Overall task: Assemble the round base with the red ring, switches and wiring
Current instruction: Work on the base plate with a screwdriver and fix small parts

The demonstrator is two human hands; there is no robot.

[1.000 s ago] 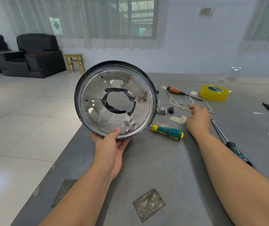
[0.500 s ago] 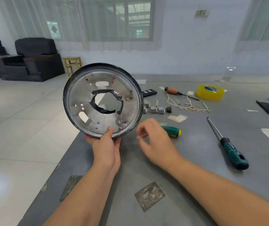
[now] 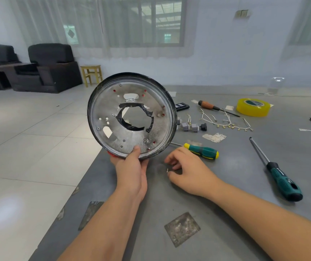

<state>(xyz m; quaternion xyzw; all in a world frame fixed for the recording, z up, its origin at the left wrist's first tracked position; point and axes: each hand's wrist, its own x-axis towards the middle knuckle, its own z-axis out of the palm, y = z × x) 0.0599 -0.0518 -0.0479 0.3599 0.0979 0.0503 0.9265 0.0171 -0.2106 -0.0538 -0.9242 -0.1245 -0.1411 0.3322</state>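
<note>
Round base held upright over table edge

Left hand [image 3: 132, 172] grips the round base [image 3: 132, 115] at its near bottom rim, thumb on the metal face. The base stands on edge, open face toward the camera, a bit of red ring [image 3: 111, 154] under it. Right hand [image 3: 186, 170] rests on the table [image 3: 226, 213], fingers loosely curled beside a small metal piece [image 3: 167, 170]; whether it pinches it, I cannot tell.

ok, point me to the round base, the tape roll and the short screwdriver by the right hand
round base [image 3: 111, 110]: head view, bare metal face left of the centre hole.
tape roll [image 3: 252, 111]: head view, yellow outer side wall.
short screwdriver [image 3: 201, 151]: head view, green and yellow handle.
</note>
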